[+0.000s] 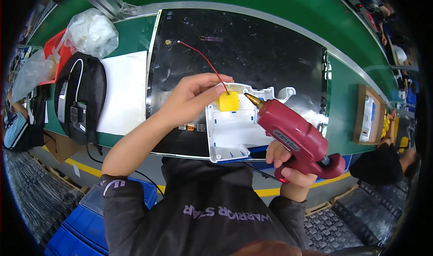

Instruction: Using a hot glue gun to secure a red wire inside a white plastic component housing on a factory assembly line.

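A white plastic housing (232,129) lies open side up on the black mat, with ribs and screw posts inside. In its upper left part sits a square yellow block (228,102). A thin red wire (204,56) runs from the block over the housing's far edge to a small white connector end. My left hand (194,96) grips that far left edge, thumb inside beside the block and fingers behind the wall. My right hand (288,163) is wrapped round the handle of a dark red hot glue gun (293,130). Its brass nozzle points at the housing just right of the block.
The black mat (243,35) covers the green bench, with small glue blobs on it. To the left are white paper (124,93), a black mesh-backed fan-like item (92,82), a red bin (54,53) and a plastic bag (92,33). A cardboard box (361,116) stands at the right.
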